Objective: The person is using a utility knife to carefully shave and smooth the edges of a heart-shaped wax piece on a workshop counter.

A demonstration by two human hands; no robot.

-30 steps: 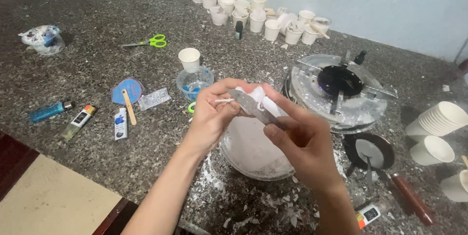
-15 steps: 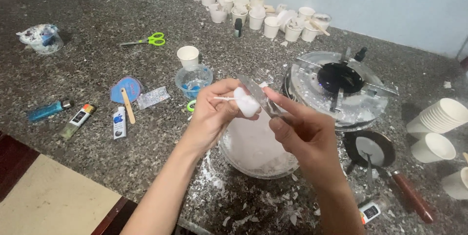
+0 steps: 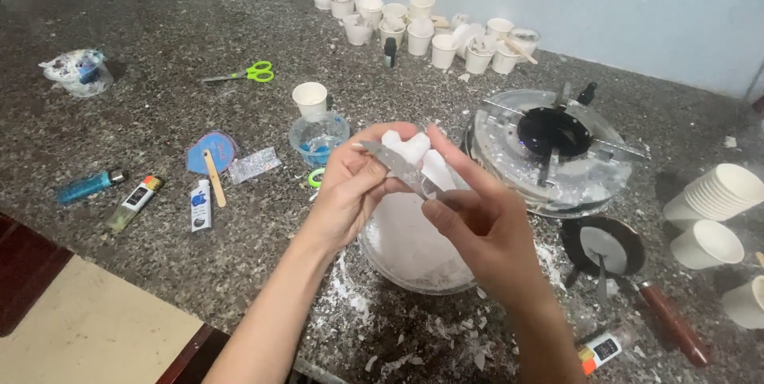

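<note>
The left hand (image 3: pixel 354 193) grips a white waxy lump (image 3: pixel 414 153) above a clear bowl (image 3: pixel 414 253) on the dark speckled table (image 3: pixel 143 113). Right of the lump, the right hand (image 3: pixel 485 229) pinches a small knife (image 3: pixel 402 169), blade laid against it. Right of the bowl sits a round metal burner (image 3: pixel 553 149).

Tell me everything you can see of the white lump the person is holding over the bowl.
The white lump is a chunky, irregular, waxy-looking piece, matte and opaque, with rounded lobes on top. The left hand grips it from the left side, and it sits above the pale bowl. A thin metal blade, held by the right hand, lies slanted across its front face, touching it. White flakes lie on the counter below.
</note>
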